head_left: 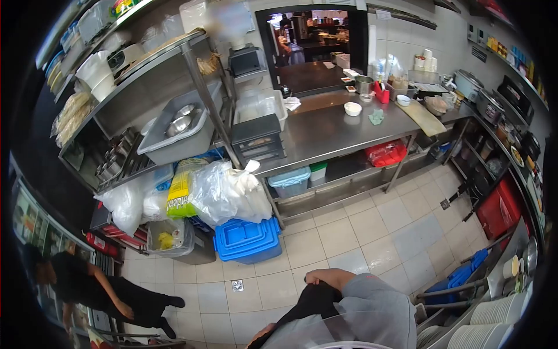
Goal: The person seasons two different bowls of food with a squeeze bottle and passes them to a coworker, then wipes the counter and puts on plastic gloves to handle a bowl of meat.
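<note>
At the bottom centre, my right hand (316, 277) reaches across my grey shirt (378, 308), its fingers curled on black cloth (311, 302) that hangs over my front. The cloth hides part of the fingers. A small patch of skin, seemingly my left hand (263, 334), shows at the lower edge beside the same cloth; its fingers cannot be made out. Tiled floor (337, 238) lies just beyond my right hand. Neither hand touches the steel counter (317, 131).
Another person (93, 288) in black stands at the lower left. Blue lidded tub (247, 241) and lined bin (174, 241) stand on the floor ahead. Shelving (200, 75) rises at the left. Stacked plates (497, 311) and a blue item (459, 273) are at the right.
</note>
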`<action>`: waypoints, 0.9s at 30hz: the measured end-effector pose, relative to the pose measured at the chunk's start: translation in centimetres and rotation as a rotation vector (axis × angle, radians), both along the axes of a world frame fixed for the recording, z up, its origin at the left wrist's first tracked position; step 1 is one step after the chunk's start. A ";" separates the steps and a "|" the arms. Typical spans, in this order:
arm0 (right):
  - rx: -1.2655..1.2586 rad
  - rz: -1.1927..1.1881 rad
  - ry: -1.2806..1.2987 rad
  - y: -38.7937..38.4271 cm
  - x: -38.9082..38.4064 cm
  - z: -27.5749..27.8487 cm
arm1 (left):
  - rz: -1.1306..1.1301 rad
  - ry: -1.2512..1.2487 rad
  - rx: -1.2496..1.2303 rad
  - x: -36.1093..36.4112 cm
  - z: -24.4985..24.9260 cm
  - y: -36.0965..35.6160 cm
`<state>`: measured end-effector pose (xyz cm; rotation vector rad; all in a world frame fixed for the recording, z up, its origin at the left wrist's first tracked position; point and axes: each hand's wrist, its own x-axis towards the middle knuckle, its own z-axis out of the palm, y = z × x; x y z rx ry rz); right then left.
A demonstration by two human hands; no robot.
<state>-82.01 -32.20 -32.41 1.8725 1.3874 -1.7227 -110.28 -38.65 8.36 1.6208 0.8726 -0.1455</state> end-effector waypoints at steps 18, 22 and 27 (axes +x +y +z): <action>0.315 0.294 0.940 18.3 -22.0 39.9 | 0.994 -0.106 0.605 -4.1 8.6 -1.1; 0.295 0.239 1.100 18.2 -25.3 43.7 | 1.371 -0.397 0.494 -6.5 8.2 -1.9; 0.204 0.063 1.161 18.2 -28.4 42.1 | 1.892 -0.673 0.335 -11.1 3.4 -1.1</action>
